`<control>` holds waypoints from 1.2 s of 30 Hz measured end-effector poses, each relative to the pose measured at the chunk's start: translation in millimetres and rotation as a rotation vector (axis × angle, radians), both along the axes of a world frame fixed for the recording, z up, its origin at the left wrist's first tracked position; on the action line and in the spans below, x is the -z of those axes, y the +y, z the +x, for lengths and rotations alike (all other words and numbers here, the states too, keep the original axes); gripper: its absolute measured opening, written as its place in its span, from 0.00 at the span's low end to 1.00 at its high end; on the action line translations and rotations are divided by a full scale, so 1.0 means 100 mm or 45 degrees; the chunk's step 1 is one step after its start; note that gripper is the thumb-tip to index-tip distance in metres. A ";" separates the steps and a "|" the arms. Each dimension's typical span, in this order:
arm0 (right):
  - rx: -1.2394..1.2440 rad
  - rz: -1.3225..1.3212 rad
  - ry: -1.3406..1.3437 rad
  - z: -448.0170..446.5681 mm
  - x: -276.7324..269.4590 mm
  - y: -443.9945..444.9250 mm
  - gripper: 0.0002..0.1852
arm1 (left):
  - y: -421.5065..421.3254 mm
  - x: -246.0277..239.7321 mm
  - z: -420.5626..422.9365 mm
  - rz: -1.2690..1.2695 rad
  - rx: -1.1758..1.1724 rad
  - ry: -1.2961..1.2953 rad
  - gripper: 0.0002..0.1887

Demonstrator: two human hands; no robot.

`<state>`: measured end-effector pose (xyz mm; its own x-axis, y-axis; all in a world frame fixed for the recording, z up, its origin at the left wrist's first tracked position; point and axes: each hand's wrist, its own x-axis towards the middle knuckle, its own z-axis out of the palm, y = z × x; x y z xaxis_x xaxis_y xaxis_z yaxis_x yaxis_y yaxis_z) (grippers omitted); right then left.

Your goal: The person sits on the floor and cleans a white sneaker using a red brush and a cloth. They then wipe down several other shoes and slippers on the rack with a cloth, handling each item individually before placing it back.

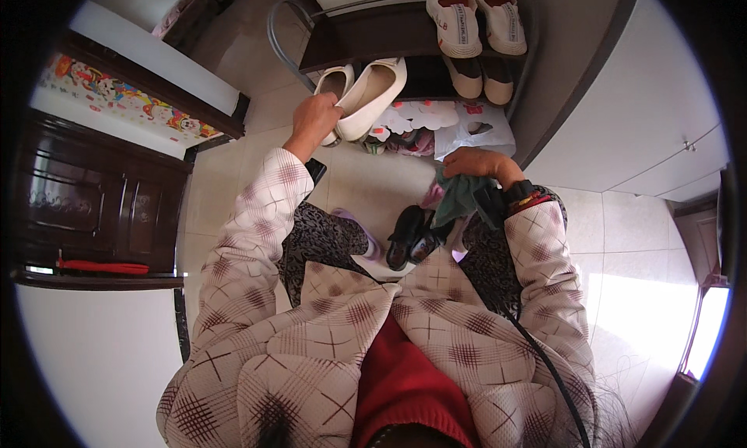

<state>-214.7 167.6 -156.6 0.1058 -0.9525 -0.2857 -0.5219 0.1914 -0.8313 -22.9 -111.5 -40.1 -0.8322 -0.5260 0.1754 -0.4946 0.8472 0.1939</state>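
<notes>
At the left end of the shoe rack (362, 34), my left hand (317, 121) grips a pair of cream flat shoes (380, 107) near their heels. Their toes point to the rack's middle shelf, and its fingers partly cover the nearer shoe. Bunched in my right hand (481, 163) is a green cloth (458, 197), which hangs down in front of the rack. Something pink (432, 196) shows beside the cloth. Below it, a pair of black shoes (408, 235) lies on the floor between my feet, partly hidden by the cloth.
White slip-on sneakers (455, 34) stand on the top shelf, with beige-toed shoes (467, 86) beneath. A white plastic bag (467, 136) fills part of the bottom level. A grey cabinet (642, 109) stands right; a dark door (64, 197) is left. A black cable (548, 360) runs along my right side.
</notes>
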 end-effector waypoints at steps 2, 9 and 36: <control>-0.023 -0.114 0.048 0.00 0.05 -0.01 0.23 | -0.09 0.00 -0.08 -0.056 -0.016 -0.028 0.09; -0.124 -0.012 0.127 0.03 -0.01 -0.05 0.20 | -0.34 0.05 -0.26 -0.025 -0.122 0.023 0.11; -0.018 0.199 0.192 0.29 -0.33 -0.14 0.17 | -0.44 0.54 -0.77 -0.123 -0.548 0.491 0.06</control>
<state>-185.6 153.2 -123.5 0.0632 -0.8941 -0.4434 -0.6418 0.3038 -0.7041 -99.8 -155.8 -94.1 -0.4135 -0.7690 0.4875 -0.7073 0.6085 0.3599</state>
